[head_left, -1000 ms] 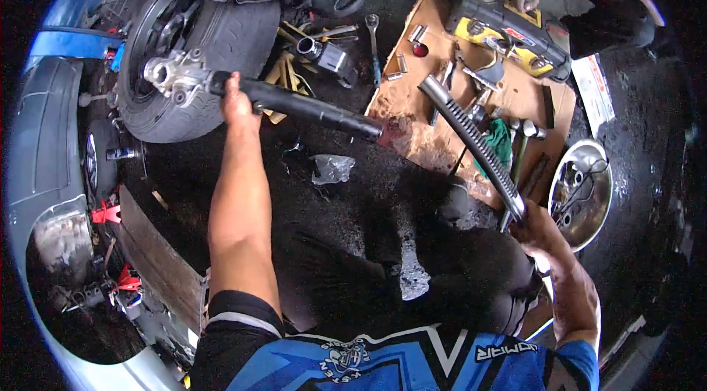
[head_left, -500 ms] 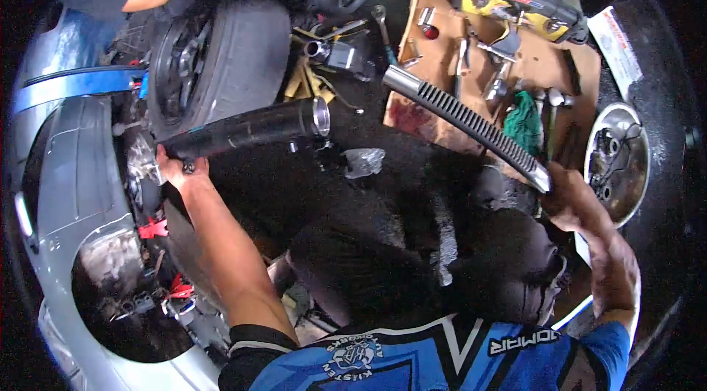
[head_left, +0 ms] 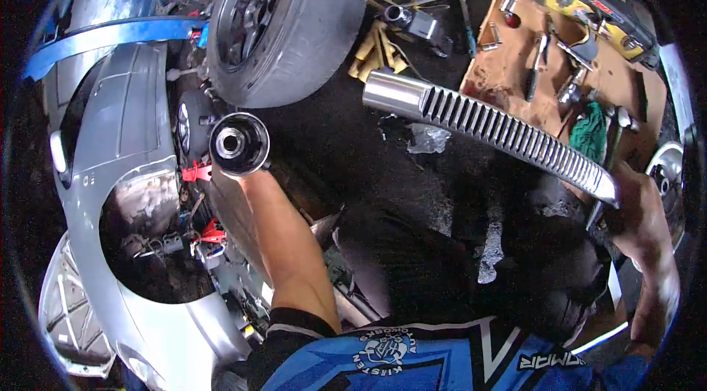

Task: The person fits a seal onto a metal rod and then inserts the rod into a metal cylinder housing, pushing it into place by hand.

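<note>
Gripping a toothed metal rod [head_left: 508,132] by one end in the fingers of the right hand [head_left: 637,199], presumably to keep the smooth far end and most of the teeth free. Holding that smooth end out toward the left fingers, well apart from the black tube [head_left: 241,144]. Holding up that tube in the left hand [head_left: 250,179], mouth toward the camera, so baring the bore to view. Cannot see the left fingers clearly behind the tube; to judge by the support, closed around it. Can see a wheel [head_left: 317,37] just beyond the left fingers, and beyond the right fingers a green cloth [head_left: 588,133] and tools on a cardboard sheet [head_left: 508,63], likely laid to keep them off the floor.
</note>
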`<action>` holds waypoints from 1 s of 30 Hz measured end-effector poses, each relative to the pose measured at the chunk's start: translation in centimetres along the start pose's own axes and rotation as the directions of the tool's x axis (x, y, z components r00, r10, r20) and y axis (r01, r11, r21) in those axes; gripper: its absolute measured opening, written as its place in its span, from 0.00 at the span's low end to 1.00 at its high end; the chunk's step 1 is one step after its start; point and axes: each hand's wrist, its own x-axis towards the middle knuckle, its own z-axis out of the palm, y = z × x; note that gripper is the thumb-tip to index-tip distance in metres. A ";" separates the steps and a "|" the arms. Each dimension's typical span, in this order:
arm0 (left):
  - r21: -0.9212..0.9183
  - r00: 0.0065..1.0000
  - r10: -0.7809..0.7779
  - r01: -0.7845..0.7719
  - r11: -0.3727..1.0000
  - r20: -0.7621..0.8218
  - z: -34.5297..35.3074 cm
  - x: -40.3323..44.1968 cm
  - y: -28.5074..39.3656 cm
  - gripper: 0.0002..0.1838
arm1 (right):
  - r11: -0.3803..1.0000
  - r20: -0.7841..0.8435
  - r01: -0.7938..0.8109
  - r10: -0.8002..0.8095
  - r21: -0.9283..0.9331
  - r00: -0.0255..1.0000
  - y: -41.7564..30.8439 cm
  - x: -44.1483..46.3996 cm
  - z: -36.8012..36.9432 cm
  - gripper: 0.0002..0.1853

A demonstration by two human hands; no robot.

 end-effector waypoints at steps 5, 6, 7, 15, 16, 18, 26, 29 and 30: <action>0.214 0.917 0.209 -0.141 0.967 -0.341 -0.2 -1.6 -1.3 0.29 | 0.997 0.000 -0.062 0.062 0.053 0.998 -1.0 0.5 0.4 0.11; 0.218 0.914 0.210 -0.138 0.966 -0.348 -0.3 -2.0 -1.4 0.29 | 1.000 -0.016 -0.002 0.003 0.019 1.000 -1.1 0.6 0.3 0.11; 0.235 0.910 0.215 -0.136 0.963 -0.353 -0.2 -2.2 -1.3 0.29 | 0.998 0.006 0.055 -0.055 0.004 0.998 -0.6 0.6 0.1 0.11; 0.279 0.896 0.217 -0.111 0.954 -0.387 0.2 -3.0 -1.6 0.30 | 0.998 0.159 0.068 -0.065 -0.011 0.985 -1.7 1.7 -0.3 0.12; 0.282 0.895 0.219 -0.110 0.953 -0.390 0.3 -3.1 -1.7 0.30 | 0.982 0.147 0.147 -0.129 -0.119 0.981 -1.7 1.8 -0.1 0.12; 0.289 0.892 0.222 -0.110 0.951 -0.393 0.3 -3.2 -1.7 0.30 | 0.993 0.139 0.114 -0.118 0.031 0.983 -1.7 2.1 0.3 0.13; 0.299 0.874 0.242 -0.118 0.947 -0.421 0.7 -3.0 -0.8 0.30 | 0.974 0.132 0.213 -0.201 -0.080 0.971 -2.2 2.9 0.5 0.11; 0.371 0.757 0.377 -0.191 0.909 -0.533 1.5 -2.5 -1.0 0.29 | 0.960 0.165 0.235 -0.209 -0.152 0.964 -2.8 3.2 0.5 0.09; 0.445 0.806 0.390 -0.178 0.878 -0.446 -0.1 -2.5 0.4 0.29 | 0.940 0.168 0.266 -0.232 -0.216 0.958 -3.0 3.3 0.7 0.08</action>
